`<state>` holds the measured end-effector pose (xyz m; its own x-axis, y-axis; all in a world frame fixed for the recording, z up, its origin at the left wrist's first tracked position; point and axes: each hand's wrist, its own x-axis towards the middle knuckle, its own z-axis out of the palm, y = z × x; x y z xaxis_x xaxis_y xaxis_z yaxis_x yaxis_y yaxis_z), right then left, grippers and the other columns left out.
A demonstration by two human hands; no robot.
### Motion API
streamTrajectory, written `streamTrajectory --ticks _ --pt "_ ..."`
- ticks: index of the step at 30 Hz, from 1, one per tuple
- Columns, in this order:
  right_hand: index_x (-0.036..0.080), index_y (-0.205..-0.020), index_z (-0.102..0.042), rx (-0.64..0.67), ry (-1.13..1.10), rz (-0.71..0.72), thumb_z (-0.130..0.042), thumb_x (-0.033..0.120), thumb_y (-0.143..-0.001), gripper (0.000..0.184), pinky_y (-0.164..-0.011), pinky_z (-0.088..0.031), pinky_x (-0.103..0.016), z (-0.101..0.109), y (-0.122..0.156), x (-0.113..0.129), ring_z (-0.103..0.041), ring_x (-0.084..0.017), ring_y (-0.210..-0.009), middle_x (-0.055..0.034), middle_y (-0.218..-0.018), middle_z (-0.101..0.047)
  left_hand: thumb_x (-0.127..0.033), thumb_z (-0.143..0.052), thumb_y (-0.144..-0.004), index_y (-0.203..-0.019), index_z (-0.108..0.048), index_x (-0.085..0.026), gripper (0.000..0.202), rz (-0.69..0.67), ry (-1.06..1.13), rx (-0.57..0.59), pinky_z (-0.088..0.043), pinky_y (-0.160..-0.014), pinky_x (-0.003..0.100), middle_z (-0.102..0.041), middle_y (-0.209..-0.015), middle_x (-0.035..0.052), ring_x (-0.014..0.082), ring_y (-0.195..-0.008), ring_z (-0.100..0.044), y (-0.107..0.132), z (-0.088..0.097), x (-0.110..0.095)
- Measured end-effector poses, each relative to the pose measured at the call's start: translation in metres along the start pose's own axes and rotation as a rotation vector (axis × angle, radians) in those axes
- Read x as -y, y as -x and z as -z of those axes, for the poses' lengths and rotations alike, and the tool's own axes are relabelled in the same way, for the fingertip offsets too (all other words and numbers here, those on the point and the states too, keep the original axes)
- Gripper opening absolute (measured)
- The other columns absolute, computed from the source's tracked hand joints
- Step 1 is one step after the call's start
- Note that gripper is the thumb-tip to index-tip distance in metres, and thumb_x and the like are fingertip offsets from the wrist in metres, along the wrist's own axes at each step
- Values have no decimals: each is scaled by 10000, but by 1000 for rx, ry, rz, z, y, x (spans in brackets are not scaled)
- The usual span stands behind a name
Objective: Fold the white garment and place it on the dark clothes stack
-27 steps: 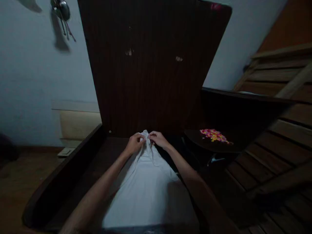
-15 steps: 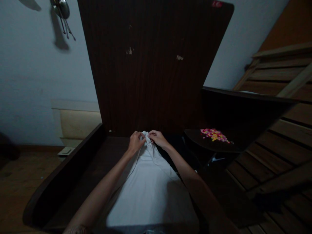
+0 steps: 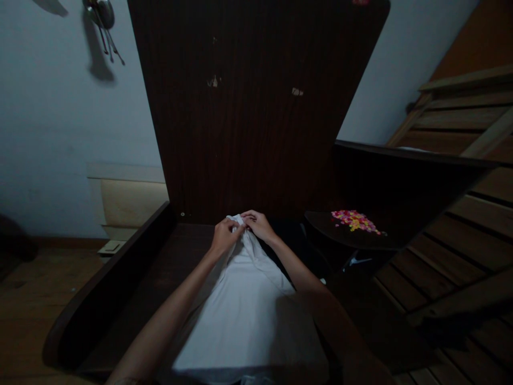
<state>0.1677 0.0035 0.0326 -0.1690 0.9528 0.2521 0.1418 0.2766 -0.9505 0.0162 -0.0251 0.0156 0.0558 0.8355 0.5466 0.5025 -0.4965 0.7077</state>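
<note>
Down by the dark board point(image 3: 248, 133), our left hand point(image 3: 225, 234) now has its fingers closer to our right hand point(image 3: 260, 225), both pinching the white cloth point(image 3: 240, 299)'s bunched end, so it's probably held snugger.

A dimly lit wall point(image 3: 48, 139) meets wooden floor point(image 3: 32, 305)

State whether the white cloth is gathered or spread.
Both: the cloth is gathered at its far end, between left hand and right hand, but spread nearer the camera.
</note>
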Motion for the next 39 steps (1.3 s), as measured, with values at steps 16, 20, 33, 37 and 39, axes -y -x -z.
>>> streamTrajectory --ticks 16,20,33,37,39 --pt "170 -1020 -638 186 1193 -19 -547 220 -814 230 -639 -373 -264 -2 90 17 -667 -217 -801 -105 -930 -723 -345 -585 -783 -631 -719 -174 265 113 37 -104 -426 -656 277 -638 -672 24 170 -662 -593 -4 1 0" --pt "188 -937 -651 112 1014 30 -625 218 -750 191 -636 -389 -254 5 77 22 -642 -190 -747 -58 -847 -710 -370 -586 -793 -629 -705 -181 277 82 35 -73 -414 -625 267 -622 -670 15 158 -642 -571 -3 -1 0" --pt "171 -779 -678 40 21 -12 -725 433 -704 276 -517 -421 -221 -12 5 0 -564 -123 -563 -3 -655 -657 -260 -555 -796 -728 -700 -189 175 -12 170 32 -472 -722 275 -644 -780 18 168 -760 -604 3 15 2" --pt "162 -737 -681 -50 38 55 -713 411 -688 255 -574 -440 -232 -13 2 -5 -599 -141 -629 -20 -682 -679 -255 -584 -761 -795 -651 -184 103 20 192 14 -455 -657 254 -616 -772 2 142 -690 -572 5 16 9" --pt "163 -744 -687 -93 110 97 -680 408 -717 246 -592 -446 -237 -12 4 -4 -603 -142 -636 -22 -694 -686 -254 -597 -754 -844 -585 -189 112 69 243 -47 -448 -627 236 -604 -755 -15 121 -649 -560 5 16 12"
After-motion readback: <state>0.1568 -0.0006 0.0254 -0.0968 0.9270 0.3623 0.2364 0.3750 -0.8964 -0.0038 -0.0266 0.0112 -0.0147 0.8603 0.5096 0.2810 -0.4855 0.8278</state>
